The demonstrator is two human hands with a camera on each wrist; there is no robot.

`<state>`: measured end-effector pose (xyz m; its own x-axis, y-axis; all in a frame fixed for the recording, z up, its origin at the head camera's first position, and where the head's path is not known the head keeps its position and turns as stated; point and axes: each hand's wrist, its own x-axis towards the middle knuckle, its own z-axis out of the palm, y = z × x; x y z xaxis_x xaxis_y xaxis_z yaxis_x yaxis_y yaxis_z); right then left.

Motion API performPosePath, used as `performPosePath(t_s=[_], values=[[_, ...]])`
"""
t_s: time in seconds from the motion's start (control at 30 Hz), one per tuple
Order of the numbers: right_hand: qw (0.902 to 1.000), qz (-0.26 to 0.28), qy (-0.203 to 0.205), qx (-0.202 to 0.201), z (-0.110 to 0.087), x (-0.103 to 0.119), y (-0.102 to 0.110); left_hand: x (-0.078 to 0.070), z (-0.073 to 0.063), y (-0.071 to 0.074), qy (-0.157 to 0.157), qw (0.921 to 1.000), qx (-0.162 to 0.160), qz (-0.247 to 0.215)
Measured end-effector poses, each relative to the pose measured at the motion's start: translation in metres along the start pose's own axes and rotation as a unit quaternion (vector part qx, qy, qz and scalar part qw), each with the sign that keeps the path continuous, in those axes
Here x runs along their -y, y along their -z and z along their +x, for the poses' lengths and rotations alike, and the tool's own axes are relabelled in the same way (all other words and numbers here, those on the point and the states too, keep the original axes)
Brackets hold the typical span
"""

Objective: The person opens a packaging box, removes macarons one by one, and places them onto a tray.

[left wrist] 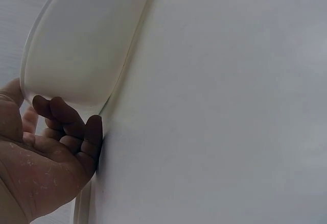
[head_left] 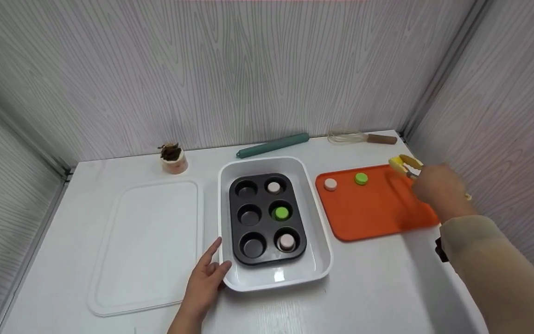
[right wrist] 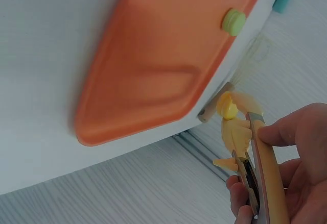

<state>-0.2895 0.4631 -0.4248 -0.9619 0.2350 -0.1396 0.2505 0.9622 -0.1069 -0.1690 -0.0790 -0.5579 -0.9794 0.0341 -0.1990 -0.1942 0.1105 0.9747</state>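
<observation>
My right hand grips a pair of tongs with yellowish, hand-shaped tips. A yellow macaron is held between those tips, above the right end of the orange tray. My left hand holds the near left corner of a white bin, thumb at the rim and fingers against the outer wall. Inside the bin lies a dark muffin tin. Its right column holds a pale pink macaron, a green macaron and another pale pink macaron. The left cups are empty.
On the orange tray sit a pink macaron and a green macaron. Behind are a green rolling pin, a whisk and a small plant pot. A flat white board lies left of the bin.
</observation>
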Motion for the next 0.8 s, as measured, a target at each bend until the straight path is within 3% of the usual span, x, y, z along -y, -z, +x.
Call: performPosePath(t_s=[0.2,0.5,0.67,0.8], values=[[0.9989,0.007,-0.020,0.043,0.002,-0.003,-0.008,0.000,0.000,-0.001,0.001,0.9999,-0.001,0.010],[0.9971,0.028,-0.031,0.064,0.006,0.003,-0.010,0.000,0.000,0.002,-0.001,1.0000,0.002,-0.008],[0.9945,0.047,-0.026,0.089,0.010,0.001,-0.019,0.000,-0.001,0.001,0.002,1.0000,0.002,-0.009],[0.9907,0.070,-0.045,0.108,0.012,-0.003,-0.027,-0.001,-0.002,0.000,0.006,0.9999,0.004,-0.010]])
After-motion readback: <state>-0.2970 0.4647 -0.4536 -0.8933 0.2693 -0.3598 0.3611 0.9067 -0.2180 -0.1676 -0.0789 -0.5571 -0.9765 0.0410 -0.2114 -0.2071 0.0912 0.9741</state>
